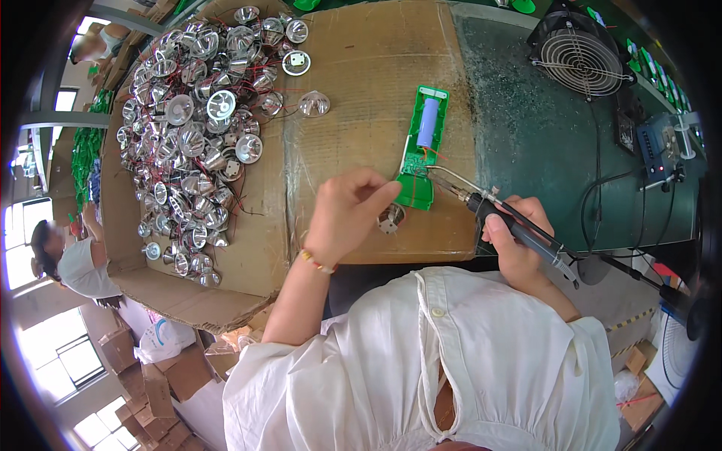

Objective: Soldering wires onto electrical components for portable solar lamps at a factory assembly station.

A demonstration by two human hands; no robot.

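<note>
A green plastic lamp housing (415, 192) lies open on the cardboard sheet, with a light-purple cylindrical battery (428, 122) in its upper part. Below the battery is a small green circuit board (416, 162) with thin red wires. My right hand (519, 237) grips a black soldering iron (483, 208) with a thin metal feed tube alongside; its tip reaches the board. My left hand (347, 210) is closed at the housing's left edge, thumb and forefinger together; what they pinch is too small to make out. Just below its fingertips sits a silver reflector cup (391, 219).
A large cardboard box (188, 304) heaped with silver reflectors (197, 139) and red wires stands at left. One loose reflector (314, 104) rests on the cardboard. At right are a fan with a wire guard (585, 63), a blue soldering station (662, 150) and cables. Another person (75, 259) is far left.
</note>
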